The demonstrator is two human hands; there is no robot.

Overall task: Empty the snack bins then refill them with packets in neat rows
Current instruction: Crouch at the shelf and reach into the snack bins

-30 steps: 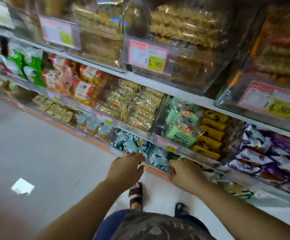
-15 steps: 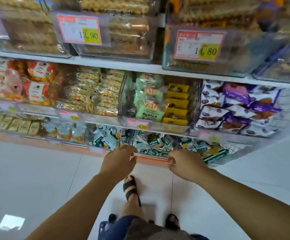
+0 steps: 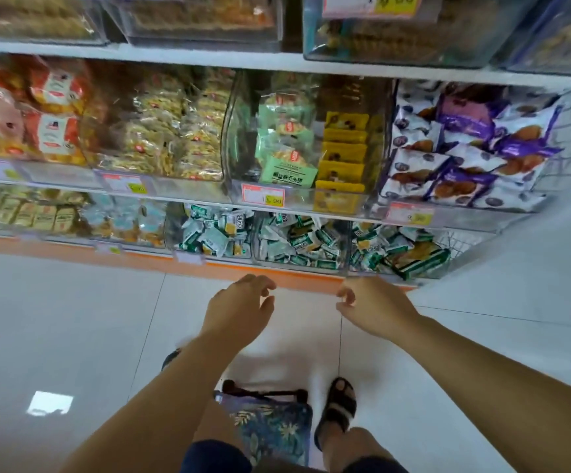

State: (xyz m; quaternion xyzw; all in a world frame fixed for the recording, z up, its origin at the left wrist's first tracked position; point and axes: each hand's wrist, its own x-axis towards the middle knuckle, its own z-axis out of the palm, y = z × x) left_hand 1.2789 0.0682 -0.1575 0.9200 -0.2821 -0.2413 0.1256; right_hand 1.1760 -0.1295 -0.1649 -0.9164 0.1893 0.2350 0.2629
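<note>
While both hands hang over the floor (image 3: 72, 319), the left hand (image 3: 239, 312) and the right hand (image 3: 374, 310) hold nothing, with fingers loosely curled. The bin (image 3: 299, 268) of green-white packets (image 3: 294, 240) sits on the lowest shelf (image 3: 140, 257), just ahead of the hands and not touched by them.

White tiled floor (image 3: 72, 319), orange base strip (image 3: 140, 259), red-and-yellow price tag (image 3: 262, 198), blue floral-print bag (image 3: 270, 428) on floor.
</note>
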